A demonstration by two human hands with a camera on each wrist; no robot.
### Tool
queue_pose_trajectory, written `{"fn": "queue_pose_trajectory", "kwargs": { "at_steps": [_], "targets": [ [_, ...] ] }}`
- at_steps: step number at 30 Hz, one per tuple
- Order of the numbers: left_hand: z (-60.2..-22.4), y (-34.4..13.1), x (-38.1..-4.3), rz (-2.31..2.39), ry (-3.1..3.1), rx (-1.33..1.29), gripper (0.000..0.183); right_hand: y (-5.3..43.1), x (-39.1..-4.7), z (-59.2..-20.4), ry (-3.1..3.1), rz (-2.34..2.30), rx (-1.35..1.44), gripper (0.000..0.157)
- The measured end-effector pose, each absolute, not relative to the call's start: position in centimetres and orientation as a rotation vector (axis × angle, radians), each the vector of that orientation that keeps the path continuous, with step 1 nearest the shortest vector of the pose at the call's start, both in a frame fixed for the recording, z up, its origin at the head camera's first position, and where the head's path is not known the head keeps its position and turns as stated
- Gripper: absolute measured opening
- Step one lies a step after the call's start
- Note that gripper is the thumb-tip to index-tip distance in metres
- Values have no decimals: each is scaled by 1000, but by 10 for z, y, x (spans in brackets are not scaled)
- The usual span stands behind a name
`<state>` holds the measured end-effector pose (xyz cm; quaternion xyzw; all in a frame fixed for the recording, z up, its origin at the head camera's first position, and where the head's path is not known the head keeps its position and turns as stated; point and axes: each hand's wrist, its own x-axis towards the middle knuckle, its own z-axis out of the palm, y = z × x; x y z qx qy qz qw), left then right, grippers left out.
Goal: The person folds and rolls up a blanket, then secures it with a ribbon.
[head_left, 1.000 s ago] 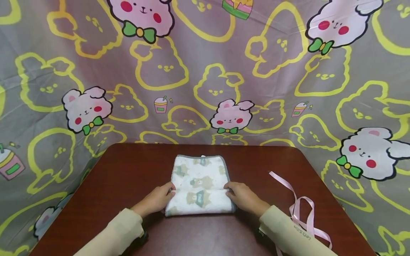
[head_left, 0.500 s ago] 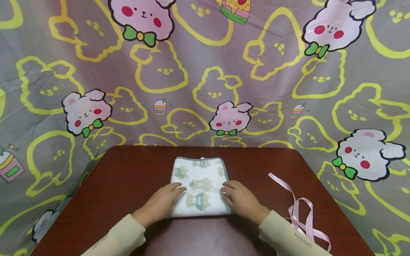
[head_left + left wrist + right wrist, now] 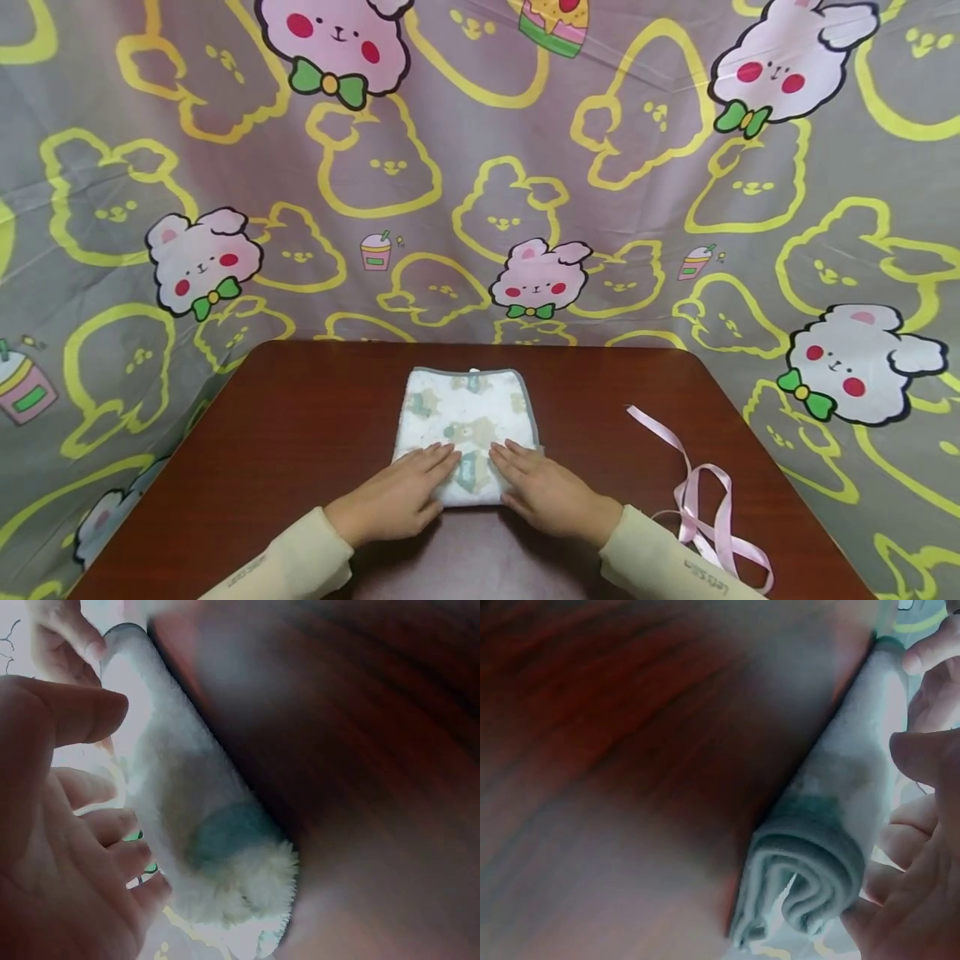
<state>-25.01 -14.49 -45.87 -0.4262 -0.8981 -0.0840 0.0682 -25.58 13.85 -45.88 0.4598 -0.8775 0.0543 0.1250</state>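
Observation:
A folded white towel (image 3: 468,408) with bear prints and a grey-green border lies at the middle of the table. My left hand (image 3: 397,492) rests on its near left part with fingers straight. On the near right part lies my right hand (image 3: 558,492), its fingers also straight and pointing inward. In the right wrist view, the layered end of the towel (image 3: 802,862) shows a curled, rounded fold. The left wrist view shows the towel's fluffy near edge (image 3: 225,847) beside the thumb, which is held away from the other fingers.
A loose pink ribbon (image 3: 723,517) lies in loops on the right side of the brown table (image 3: 300,417), next to my right sleeve. A grey cloth (image 3: 502,192) printed with cartoon rabbits hangs behind and beside the table.
Both hands have left the towel's side edges, where they gripped it, and slid inward and nearer onto its top. The towel stays in place with its near part smoother.

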Motion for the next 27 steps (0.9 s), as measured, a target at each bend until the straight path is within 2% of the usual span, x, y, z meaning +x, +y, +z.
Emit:
{"fn": "queue_pose_trajectory", "kwargs": {
  "at_steps": [7, 17, 23, 27],
  "targets": [
    [-466, -151, -250, -262, -2697, -1269, 58, 142, -253, -463, -2666, 49, 1328, 64],
    [-469, -155, -249, -150, -2697, -1311, 63, 146, -250, -464, -2699, -30, 1289, 71],
    [-473, -154, -246, -26, -2723, -1275, 65, 151, -251, -467, -2633, -121, 1267, 59],
    [-472, -153, -245, 19, -2736, -1255, 65, 153, -252, -468, -2629, -139, 1275, 58]
  ]
}}
